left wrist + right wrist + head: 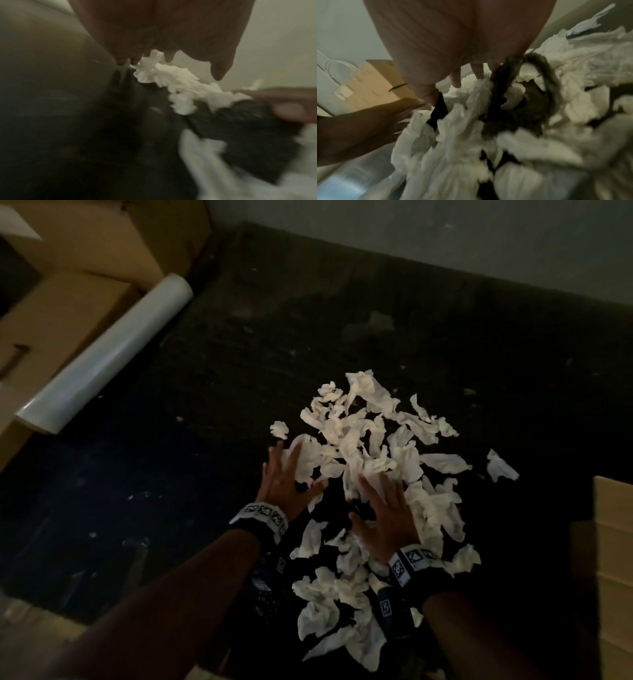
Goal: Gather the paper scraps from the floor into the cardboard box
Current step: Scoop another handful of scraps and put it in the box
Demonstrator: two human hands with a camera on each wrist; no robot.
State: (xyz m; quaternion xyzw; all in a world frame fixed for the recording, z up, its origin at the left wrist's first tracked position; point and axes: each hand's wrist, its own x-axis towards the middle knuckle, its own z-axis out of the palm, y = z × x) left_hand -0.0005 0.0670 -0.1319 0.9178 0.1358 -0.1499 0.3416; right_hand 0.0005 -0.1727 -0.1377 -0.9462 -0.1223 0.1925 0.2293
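Observation:
A heap of crumpled white paper scraps (pixel 370 453) lies on the dark floor (pixel 171 474), trailing towards me in the head view. My left hand (pixel 284 474) is spread flat at the heap's left edge, fingertips touching the paper. My right hand (pixel 383 508) lies flat, fingers straight, on the scraps in the middle. A cardboard box (pixel 613 559) shows at the right edge. In the left wrist view my left hand (pixel 164 56) reaches over blurred scraps (pixel 178 86). In the right wrist view my right hand (pixel 464 75) hovers over scraps (pixel 488 148).
A roll of clear plastic film (pixel 109 354) leans against stacked cardboard boxes (pixel 61 313) at the upper left. A grey wall (pixel 445 237) bounds the floor at the back. One loose scrap (pixel 500 465) lies apart to the right of the heap.

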